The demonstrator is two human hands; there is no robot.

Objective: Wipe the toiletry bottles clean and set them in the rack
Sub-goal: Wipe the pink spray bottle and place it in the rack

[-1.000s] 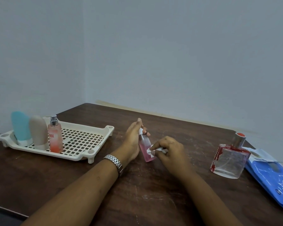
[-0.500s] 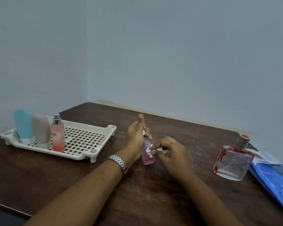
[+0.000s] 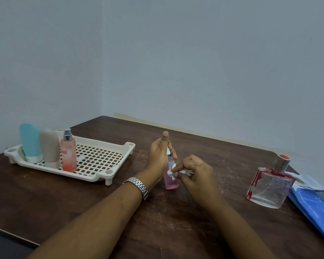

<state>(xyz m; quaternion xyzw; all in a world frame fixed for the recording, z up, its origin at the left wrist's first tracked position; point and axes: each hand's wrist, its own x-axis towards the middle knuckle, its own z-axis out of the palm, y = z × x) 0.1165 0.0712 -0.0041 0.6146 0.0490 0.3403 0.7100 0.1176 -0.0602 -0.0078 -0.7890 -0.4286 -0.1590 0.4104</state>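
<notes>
At frame center the left hand (image 3: 158, 157) is gripping the pink bottle (image 3: 170, 182) by its neck, upright on the tabletop (image 3: 176, 225), while the right hand (image 3: 195, 174) is pinching a white wipe (image 3: 183, 172) against its side — wiping is underway. Next, likely, it is going upright into the rack (image 3: 101, 157) at left.

Bare on both forearms, from the lower edge at about 7 and 5 o'clock up to the fingertips. Wears a silver metal watch bracelet (image 3: 137, 186) close round the left wrist, at about 7 o'clock from the left hand (image 3: 158, 156). Built of rows of small rectangular links, polished, catching light along the upper edge. Shows only the band side, not the dial. Carries a short, plain nail on the left thumb (image 3: 165, 134), at 12 o'clock of that hand. Bare too on the right hand (image 3: 195, 174), at about 4 o'clock from the left, with short nails.
</notes>
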